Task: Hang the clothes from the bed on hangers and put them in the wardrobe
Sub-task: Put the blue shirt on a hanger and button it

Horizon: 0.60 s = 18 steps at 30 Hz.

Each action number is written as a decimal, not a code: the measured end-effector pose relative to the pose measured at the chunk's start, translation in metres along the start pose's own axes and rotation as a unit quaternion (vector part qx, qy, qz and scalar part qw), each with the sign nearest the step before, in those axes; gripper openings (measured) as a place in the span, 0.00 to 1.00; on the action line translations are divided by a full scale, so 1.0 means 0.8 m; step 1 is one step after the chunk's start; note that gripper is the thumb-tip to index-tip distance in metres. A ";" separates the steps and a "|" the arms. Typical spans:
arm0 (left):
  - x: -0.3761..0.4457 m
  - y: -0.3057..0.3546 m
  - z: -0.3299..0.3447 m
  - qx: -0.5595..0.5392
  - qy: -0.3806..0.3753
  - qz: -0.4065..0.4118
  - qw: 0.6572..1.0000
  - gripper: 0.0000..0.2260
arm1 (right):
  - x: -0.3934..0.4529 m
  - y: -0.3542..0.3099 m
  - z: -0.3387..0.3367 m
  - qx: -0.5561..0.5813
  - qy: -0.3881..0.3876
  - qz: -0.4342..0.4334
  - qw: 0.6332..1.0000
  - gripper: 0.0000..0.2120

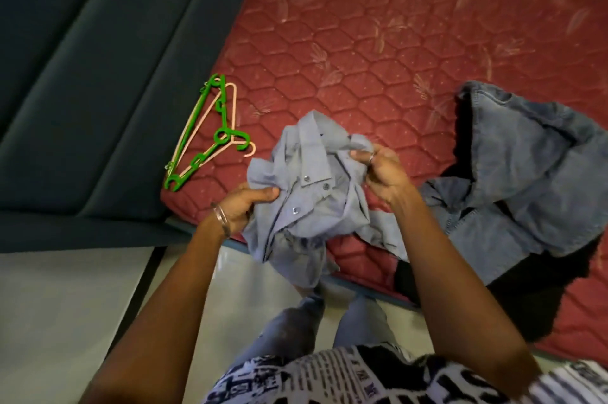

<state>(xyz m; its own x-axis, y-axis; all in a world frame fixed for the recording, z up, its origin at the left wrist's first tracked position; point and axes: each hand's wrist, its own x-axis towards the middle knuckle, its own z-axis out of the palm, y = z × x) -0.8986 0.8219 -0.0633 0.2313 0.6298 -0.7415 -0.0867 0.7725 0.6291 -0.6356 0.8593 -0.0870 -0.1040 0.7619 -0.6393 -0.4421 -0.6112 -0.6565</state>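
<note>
A crumpled light grey-blue button shirt [306,196] hangs bunched between both my hands, just above the near edge of the red quilted mattress [378,41]. My left hand [246,206] grips its left side near the collar. My right hand [381,170] pinches the cloth at its upper right. A green hanger [221,137] lies on a pink hanger [200,122] on the mattress, left of the shirt. A blue denim garment [513,173] lies spread on the mattress to the right, over something black [533,291].
A dark teal padded headboard [92,74] runs along the left of the bed. Pale tiled floor [65,305] lies below it. My legs in grey jeans [289,328] stand against the bed's edge.
</note>
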 end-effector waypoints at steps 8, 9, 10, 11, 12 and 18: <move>0.027 0.033 -0.012 0.241 0.193 0.163 0.937 0.27 | -0.009 -0.023 0.039 -0.034 -0.184 -0.080 0.979 0.10; 0.028 0.045 0.004 0.265 0.150 0.174 0.937 0.23 | -0.012 -0.024 0.044 -0.054 -0.211 -0.084 0.972 0.08; 0.030 0.055 0.018 0.301 0.111 0.171 0.931 0.17 | -0.015 -0.032 0.049 -0.074 -0.231 -0.088 0.966 0.11; 0.031 0.060 0.027 0.341 0.095 0.151 0.923 0.11 | -0.017 -0.039 0.049 -0.088 -0.236 -0.090 0.963 0.14; 0.035 0.062 0.032 0.372 0.117 0.140 0.910 0.08 | -0.022 -0.050 0.049 -0.088 -0.239 -0.090 0.963 0.13; 0.039 0.095 0.046 0.354 0.303 0.235 0.853 0.16 | -0.039 -0.120 -0.005 -0.290 -0.265 0.074 0.917 0.30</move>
<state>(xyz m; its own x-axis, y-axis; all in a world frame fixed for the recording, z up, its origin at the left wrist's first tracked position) -0.8620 0.8969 -0.0299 -0.2295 0.9485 -0.2183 0.6255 0.3156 0.7135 -0.5862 0.8937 -0.0058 -0.6100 0.5655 -0.5550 0.1431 -0.6103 -0.7791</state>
